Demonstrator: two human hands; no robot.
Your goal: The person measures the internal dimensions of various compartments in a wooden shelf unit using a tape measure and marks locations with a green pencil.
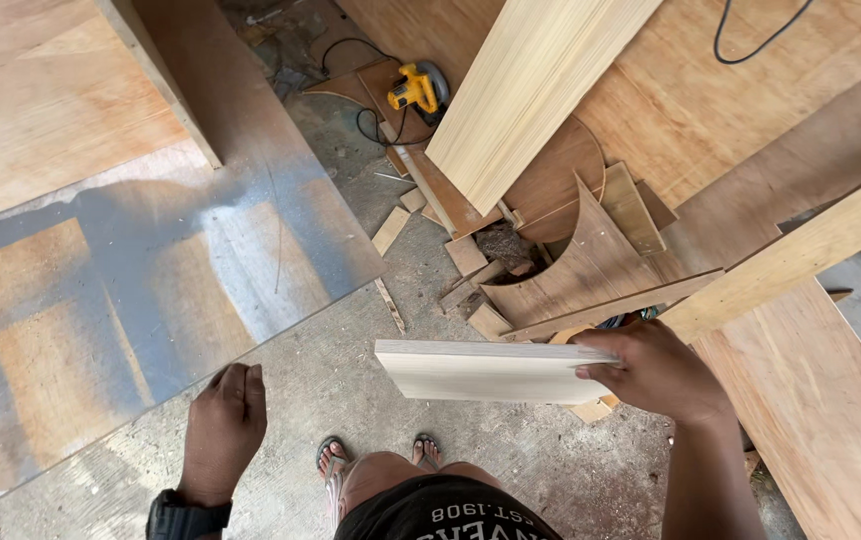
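The right hand (655, 375) grips one end of a pale rectangular board (485, 370), held flat above the concrete floor (350, 400). The board extends toward the left hand (225, 425), which hangs apart, loosely curled and empty, beside the plywood sheet's (130, 300) edge.

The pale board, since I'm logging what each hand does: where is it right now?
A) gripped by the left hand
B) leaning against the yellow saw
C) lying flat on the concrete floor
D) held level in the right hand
D: the right hand grips one end of the pale board, which hangs level above the concrete floor, while the left hand is empty.
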